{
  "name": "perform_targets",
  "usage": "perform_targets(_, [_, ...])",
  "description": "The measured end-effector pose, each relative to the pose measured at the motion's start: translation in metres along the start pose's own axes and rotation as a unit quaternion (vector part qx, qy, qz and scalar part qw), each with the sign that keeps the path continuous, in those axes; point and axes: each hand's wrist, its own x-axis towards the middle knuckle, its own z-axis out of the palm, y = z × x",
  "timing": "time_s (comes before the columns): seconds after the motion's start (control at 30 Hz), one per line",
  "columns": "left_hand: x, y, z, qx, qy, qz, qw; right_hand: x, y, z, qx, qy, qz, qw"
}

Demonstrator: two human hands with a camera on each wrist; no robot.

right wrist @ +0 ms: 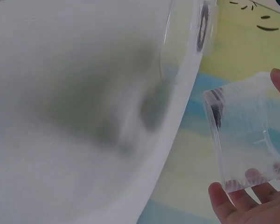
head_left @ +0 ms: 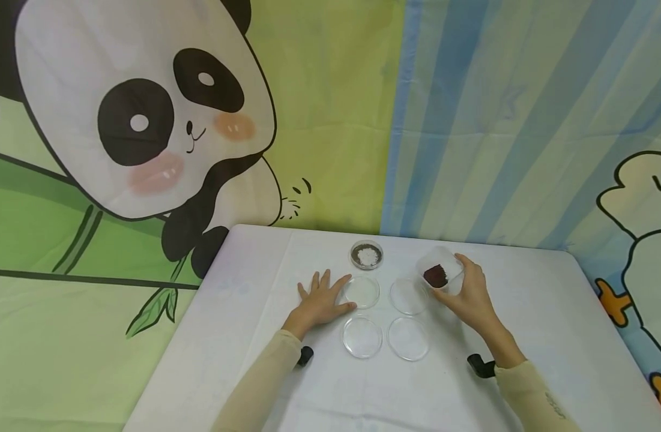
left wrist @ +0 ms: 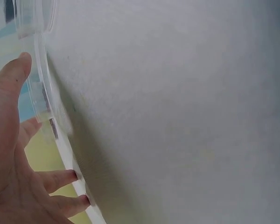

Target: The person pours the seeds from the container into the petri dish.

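My right hand (head_left: 473, 297) grips a clear plastic box (right wrist: 242, 135), held up off the table with thumb and fingers on opposite sides. A dark reddish-brown mass (head_left: 435, 276) lies in one part of it. With its fingers spread, my left hand (head_left: 320, 302) is at the left edge of a clear round dish (head_left: 362, 292), thumb and index finger on either side of the rim. Whether they touch it I cannot tell. Other clear round dishes stand close by: one at the right (head_left: 408, 296), one in front (head_left: 362, 337), and one at front right (head_left: 408, 339).
Behind the clear dishes stands another round dish (head_left: 367, 255) with dark matter and a white heap in it. Everything is on a white-covered table (head_left: 568, 336), backed by a printed curtain (head_left: 330, 120). Black objects (head_left: 481, 366) show near both forearms.
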Motion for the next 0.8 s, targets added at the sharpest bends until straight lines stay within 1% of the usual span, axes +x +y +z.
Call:
perform_targets(0.17, [0.000, -0.002, -0.001, -0.003, -0.001, 0.001, 1.0000, 0.005, -0.008, 0.013, -0.044, -0.020, -0.058, 0.997])
perform_targets(0.37, [-0.001, -0.002, -0.001, -0.007, -0.003, 0.000, 1.0000, 0.009, -0.017, 0.027, -0.090, -0.025, -0.131, 0.987])
perform_targets(0.53, [-0.002, -0.001, -0.001, -0.005, -0.005, -0.003, 1.0000, 0.011, -0.025, 0.039, -0.130, -0.043, -0.163, 0.977])
perform_targets(0.8, [-0.001, -0.001, -0.002, -0.007, 0.000, -0.003, 1.0000, 0.017, -0.039, 0.052, -0.190, -0.077, -0.191, 0.960])
